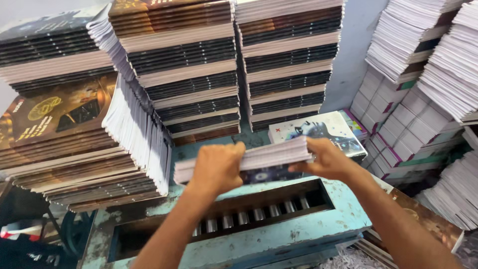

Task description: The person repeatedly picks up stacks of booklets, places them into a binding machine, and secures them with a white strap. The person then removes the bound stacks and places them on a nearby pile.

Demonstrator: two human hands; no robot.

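Both my hands grip one thick bundle of thin booklets [271, 154], held flat above a worn light-blue machine [279, 236]. My left hand [216, 167] clamps the bundle near its left end, fingers over the top. At the right end my right hand [326, 159] pinches it. The bundle's pale page edges face me and a dark cover shows underneath. Below it, a slot in the machine [259, 211] shows a row of metal rollers.
Tall stacks of dark-covered booklets [194, 69] rise behind the machine, with another stack [289, 60] beside them. A leaning pile [64, 124] sits at the left. White-edged bundles [428, 74] crowd the right. A loose booklet [318, 130] lies behind the bundle. Paper shreds [348, 259] lie below.
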